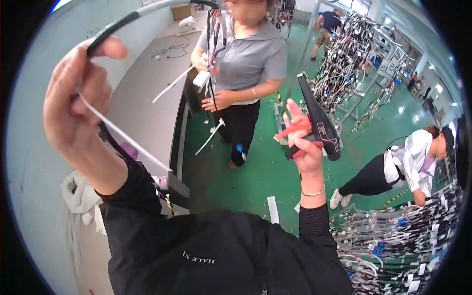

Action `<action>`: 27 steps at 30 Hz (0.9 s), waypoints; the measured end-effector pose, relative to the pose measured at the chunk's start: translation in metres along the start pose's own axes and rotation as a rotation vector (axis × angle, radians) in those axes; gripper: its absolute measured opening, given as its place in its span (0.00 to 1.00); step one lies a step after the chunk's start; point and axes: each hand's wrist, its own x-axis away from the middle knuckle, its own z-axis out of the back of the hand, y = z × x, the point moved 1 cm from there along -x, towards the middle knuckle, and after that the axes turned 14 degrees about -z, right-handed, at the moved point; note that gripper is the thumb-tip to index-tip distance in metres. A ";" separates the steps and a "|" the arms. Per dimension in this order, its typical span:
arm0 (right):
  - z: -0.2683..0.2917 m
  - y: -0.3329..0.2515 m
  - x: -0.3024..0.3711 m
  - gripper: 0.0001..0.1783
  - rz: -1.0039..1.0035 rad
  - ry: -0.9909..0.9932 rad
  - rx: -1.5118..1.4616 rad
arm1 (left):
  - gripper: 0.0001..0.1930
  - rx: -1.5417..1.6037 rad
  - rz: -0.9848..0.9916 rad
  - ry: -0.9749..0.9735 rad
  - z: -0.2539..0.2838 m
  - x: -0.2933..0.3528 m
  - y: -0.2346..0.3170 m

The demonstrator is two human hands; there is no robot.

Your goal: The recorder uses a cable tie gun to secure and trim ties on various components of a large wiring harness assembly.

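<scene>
My left hand is raised at the upper left, its fingers closed around a black-wrapped wire harness. A long white cable tie hangs from the harness at that hand, its tail slanting down to the right. In my right hand is a black and red cable tie gun, its dark nose pointing up, held apart from the harness. The harness arches across to thin wires with a white connector, where another white cable tie sticks out.
A person in a grey top stands opposite, hands at the hanging wires. A long table runs along the left wall. Racks of wire harnesses stand beyond; another person bends over more harnesses at right. A white sack sits lower left.
</scene>
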 end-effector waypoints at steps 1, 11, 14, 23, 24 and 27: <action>0.004 -0.002 -0.010 0.27 0.029 -0.046 -0.047 | 0.24 0.072 -0.048 -0.034 0.004 -0.005 0.004; 0.037 -0.017 -0.043 0.33 0.053 -0.351 -0.494 | 0.16 0.654 -0.110 -0.142 -0.041 -0.096 -0.079; 0.063 -0.014 -0.006 0.25 -0.040 -0.307 -0.455 | 0.20 0.759 0.048 -0.019 -0.041 -0.110 -0.169; 0.192 -0.046 0.037 0.26 0.295 0.206 -0.651 | 0.18 1.003 0.406 0.019 -0.209 -0.149 -0.386; 0.198 -0.061 0.035 0.25 0.262 0.247 -0.541 | 0.19 1.082 0.336 -0.150 -0.234 -0.151 -0.403; 0.223 -0.089 0.020 0.22 0.309 0.364 -0.366 | 0.20 1.209 0.567 -0.183 -0.277 -0.167 -0.441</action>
